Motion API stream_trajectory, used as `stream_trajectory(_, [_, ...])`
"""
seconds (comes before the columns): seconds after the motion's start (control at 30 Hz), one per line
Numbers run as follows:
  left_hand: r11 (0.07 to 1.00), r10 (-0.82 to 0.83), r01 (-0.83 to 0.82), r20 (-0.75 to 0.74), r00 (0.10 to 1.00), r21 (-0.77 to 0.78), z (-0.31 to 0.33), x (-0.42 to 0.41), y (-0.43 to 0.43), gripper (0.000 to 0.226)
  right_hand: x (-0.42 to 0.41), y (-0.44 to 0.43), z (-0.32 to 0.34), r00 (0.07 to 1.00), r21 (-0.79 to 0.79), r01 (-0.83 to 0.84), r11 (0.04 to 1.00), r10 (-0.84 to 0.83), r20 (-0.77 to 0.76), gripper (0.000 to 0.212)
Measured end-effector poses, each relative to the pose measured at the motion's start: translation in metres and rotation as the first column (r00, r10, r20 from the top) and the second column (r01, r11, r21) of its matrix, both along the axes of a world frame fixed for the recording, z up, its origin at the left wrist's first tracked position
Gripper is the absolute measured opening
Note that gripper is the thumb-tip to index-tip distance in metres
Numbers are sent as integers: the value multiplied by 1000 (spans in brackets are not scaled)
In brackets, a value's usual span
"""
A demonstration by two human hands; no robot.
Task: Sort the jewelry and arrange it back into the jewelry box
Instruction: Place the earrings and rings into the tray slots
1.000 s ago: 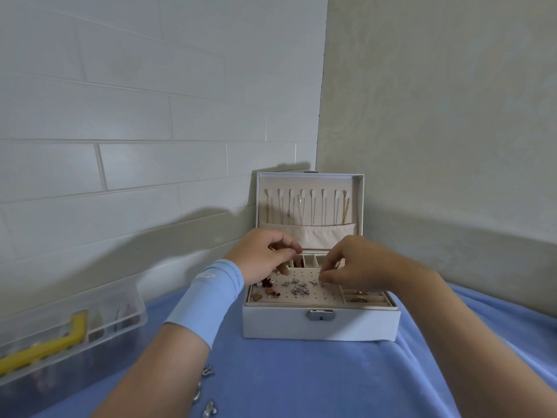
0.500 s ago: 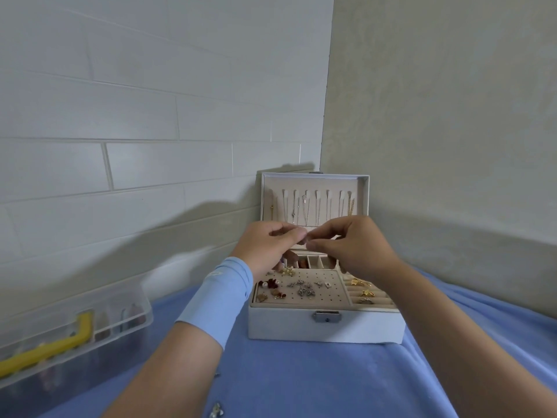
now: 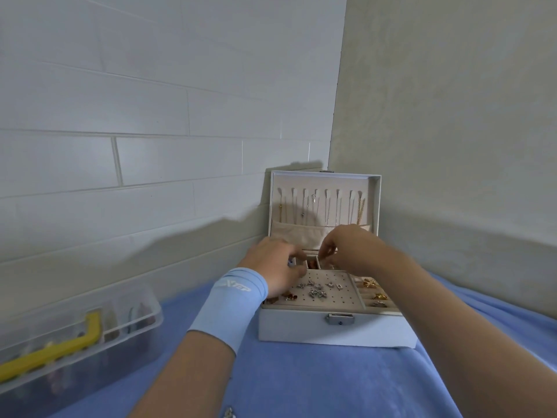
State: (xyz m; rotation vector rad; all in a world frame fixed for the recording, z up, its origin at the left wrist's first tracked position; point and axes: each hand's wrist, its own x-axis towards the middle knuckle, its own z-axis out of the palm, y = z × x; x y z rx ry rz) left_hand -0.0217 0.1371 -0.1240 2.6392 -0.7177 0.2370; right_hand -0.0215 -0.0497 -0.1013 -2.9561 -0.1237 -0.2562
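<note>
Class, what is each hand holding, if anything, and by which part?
Cannot tell: left hand and right hand curl over the jewelry box; anything pinched is too small.

**One wide head cam, that's it**

Sits at the wearer's head, faces forward and down into a wall corner [image 3: 337,116], pretty close to the open white square jewelry box [image 3: 301,334] on the blue fabric surface [image 3: 316,384].
</note>
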Motion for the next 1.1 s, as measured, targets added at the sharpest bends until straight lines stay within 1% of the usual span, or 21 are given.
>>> stream_trajectory(0.07, [1000,-2,2,-1,1000,10,0,0,0,32,0,0,2,1000,42,-9,999,9,0,21])
stream_trajectory(0.17, [1000,-12,12,8,1000,-25,1,-1,1,31,-6,-2,4,999,133,-10,991,4,41,22])
stream_trajectory(0.27, [993,-37,36,-4,999,-114,4,-4,3,25,-18,-1,4,998,203,-40,978,29,56,19])
stream_trajectory(0.37, [976,-35,25,-46,998,-218,9,-14,10,10,-37,9,6,994,281,-97,955,79,75,12])
stream_trajectory(0.47, [976,-11,-7,-81,997,-216,13,-28,26,8,-58,29,11,985,299,-173,938,157,78,9])
stream_trajectory(0.57, [989,17,-37,-138,990,-146,14,-44,48,13,-81,54,14,965,294,-253,922,262,7,9])
stream_trajectory(0.7, [997,78,-70,-270,960,42,10,-67,83,18,-103,90,10,912,250,-329,911,375,-164,13])
stream_trajectory(0.8, [983,129,-65,-388,913,174,3,-82,105,15,-110,111,-2,871,196,-373,907,415,-262,15])
stream_trajectory(0.9, [960,152,-29,-430,890,279,-2,-89,119,10,-114,123,-16,810,222,-414,883,469,-351,15])
stream_trajectory(1.0, [954,156,-9,-469,869,300,-3,-90,121,7,-117,127,-27,747,265,-429,864,504,-433,23])
stream_trajectory(1.03, [953,155,-3,-477,865,304,-3,-90,119,9,-118,127,-30,742,271,-425,864,503,-442,24])
stream_trajectory(1.1, [947,157,10,-488,859,322,-3,-89,114,13,-118,126,-35,760,258,-417,871,490,-426,22])
